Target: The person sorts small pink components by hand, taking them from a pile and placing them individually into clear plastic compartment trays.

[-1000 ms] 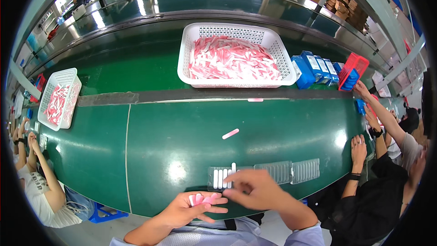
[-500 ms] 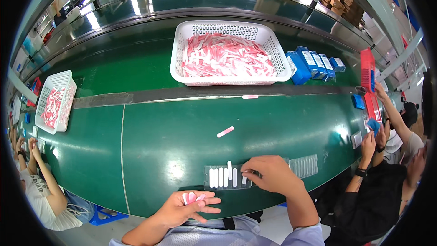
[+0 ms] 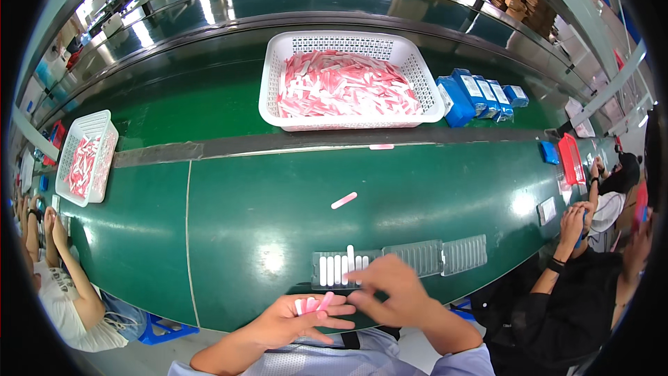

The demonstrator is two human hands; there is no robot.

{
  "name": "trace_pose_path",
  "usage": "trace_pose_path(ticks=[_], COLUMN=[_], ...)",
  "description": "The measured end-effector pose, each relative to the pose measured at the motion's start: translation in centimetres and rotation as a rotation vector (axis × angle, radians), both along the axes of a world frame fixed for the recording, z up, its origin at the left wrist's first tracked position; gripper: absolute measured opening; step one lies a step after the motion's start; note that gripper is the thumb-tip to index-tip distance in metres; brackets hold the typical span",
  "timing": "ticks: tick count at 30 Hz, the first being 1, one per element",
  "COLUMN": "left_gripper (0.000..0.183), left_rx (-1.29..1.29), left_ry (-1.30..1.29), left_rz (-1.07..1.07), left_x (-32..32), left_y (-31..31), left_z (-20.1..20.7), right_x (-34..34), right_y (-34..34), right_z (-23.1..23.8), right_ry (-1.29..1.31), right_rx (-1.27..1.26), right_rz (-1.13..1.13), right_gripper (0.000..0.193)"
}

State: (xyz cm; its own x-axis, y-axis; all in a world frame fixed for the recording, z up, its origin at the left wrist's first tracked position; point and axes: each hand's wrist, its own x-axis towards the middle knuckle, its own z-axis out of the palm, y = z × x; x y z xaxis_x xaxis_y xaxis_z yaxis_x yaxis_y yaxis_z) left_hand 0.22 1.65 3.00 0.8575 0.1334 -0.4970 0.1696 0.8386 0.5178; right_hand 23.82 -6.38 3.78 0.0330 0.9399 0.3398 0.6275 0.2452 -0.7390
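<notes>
My left hand (image 3: 296,319) is palm up near the front edge of the table, holding several small pink-and-white nail files (image 3: 314,304) between thumb and palm, its other fingers spread. To the right of it my right hand (image 3: 391,289) is blurred, thumb and forefinger apart, with nothing visible between them. It covers the right end of a clear slotted plastic tray (image 3: 316,264). White nail files (image 3: 334,271) stand side by side in the tray's slots, and one of them sticks out past the far edge. A single pink nail file (image 3: 344,200) lies farther out on the green table.
Two more clear slotted trays (image 3: 412,259) lie to the right. A white basket (image 3: 285,124) full of nail files stands at the back, beside blue packs (image 3: 467,94). A second basket (image 3: 96,193) is at the left. Co-workers sit at both sides, near a red basket (image 3: 572,159).
My right hand has left the tray's right slot and moved left toward my left hand. A white file now shows in that area. My left hand has shifted slightly right.
</notes>
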Motion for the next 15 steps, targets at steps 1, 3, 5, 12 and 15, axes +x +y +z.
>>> trace_pose_path(ticks=[1, 3, 5, 12, 15], left_gripper=[0.043, 0.043, 0.041, 0.029, 0.027], left_rx=[0.027, 0.063, 0.086, 0.381, 0.943], left_ry=[-0.010, -0.020, -0.001, 0.021, 0.118], left_rz=[-0.020, -0.049, -0.051, 0.132, 0.103], left_x=[0.0, 0.3, 0.5, -2.1, -0.5], left_y=[-0.6, -0.7, -0.7, -0.6, 0.2], left_z=[-1.0, -0.7, 0.1, -3.3, -0.9], right_x=[-0.9, -1.5, -0.5, 3.7, 3.3], right_y=[-0.3, -0.2, -0.8, -2.3, -2.7], right_z=[-0.2, -0.2, 0.5, -2.4, -2.9], right_ry=[0.056, 0.172, 0.356, -0.360, -0.587], right_rx=[-0.068, -0.182, -0.309, 0.167, 0.126], right_rz=[0.087, 0.142, 0.013, -0.092, -0.038], right_gripper=[0.021, 0.014, 0.012, 0.023, 0.022])
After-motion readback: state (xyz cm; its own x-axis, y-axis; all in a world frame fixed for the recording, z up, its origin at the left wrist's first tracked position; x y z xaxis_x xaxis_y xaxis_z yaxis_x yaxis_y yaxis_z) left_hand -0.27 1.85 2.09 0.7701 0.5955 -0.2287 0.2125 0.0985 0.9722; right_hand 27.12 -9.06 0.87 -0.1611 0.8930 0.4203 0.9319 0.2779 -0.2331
